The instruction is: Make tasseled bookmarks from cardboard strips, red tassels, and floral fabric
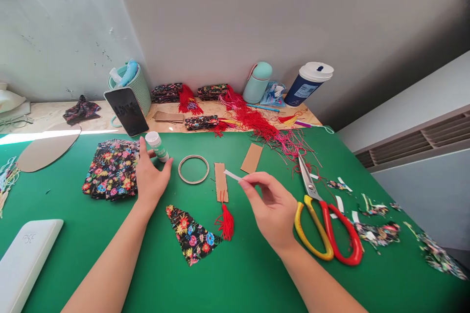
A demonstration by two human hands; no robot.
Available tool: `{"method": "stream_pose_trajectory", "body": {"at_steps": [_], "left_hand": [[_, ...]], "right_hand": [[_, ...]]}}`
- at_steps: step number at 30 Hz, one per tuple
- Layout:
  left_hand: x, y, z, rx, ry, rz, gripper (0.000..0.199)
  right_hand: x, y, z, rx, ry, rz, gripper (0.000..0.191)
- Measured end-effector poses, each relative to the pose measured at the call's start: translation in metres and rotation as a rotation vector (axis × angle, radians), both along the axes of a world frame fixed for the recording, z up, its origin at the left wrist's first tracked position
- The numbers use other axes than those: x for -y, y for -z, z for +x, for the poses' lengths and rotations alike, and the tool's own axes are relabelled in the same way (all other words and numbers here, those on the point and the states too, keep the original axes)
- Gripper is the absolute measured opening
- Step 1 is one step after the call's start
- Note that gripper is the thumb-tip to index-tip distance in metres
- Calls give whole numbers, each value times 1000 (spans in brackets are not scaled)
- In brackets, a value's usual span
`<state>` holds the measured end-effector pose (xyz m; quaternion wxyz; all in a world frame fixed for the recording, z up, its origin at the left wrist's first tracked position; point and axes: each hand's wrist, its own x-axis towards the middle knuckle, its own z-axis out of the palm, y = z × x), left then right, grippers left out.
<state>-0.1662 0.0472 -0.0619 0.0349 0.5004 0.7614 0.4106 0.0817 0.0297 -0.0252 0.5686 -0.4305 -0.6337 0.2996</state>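
Green tabletop [198, 291]: two cardboard rectangles [221, 181]; right hand [273, 208] pinching one strip [232, 175]; left hand [152, 176] at one glue stick [157, 146], grip unclear.

green tabletop [205, 293], tasselled cardboard [221, 183] on it, ring [193, 182], scissors [312, 190], floral fabric [193, 235], probably cloth scraps [380, 234]

The left grip [152, 173] curves, thumb apart from fingers [143, 147]; the right grip [271, 205] pinches thumb to forefinger, forearm [312, 269] slanting below.
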Motion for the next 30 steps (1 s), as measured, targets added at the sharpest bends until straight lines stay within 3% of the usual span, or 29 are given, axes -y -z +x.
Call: {"method": "stream_pose_trajectory", "body": {"at_steps": [3,7,10,13,17,24,30], "left_hand": [[5,-3,-1,-71,-17,65,90],[16,-11,4,-293,-88,327,75],[27,-18,18,-338,129,423,32],[35,-25,38,-180,397,321,10],[41,-29,61,178,608,92,8],[43,-26,67,562,561,-121,17],[42,-25,66,599,574,-158,16]], "right_hand": [[-3,1,0,-31,20,-92,3],[-5,0,0,-34,3,-169,3],[-6,-1,0,-6,-47,-219,3],[-5,-2,0,49,-98,-234,3],[-5,-4,-1,85,-193,-253,3],[-4,-9,-2,147,-280,-267,5],[-3,-9,-3,189,-289,-279,6]]}}
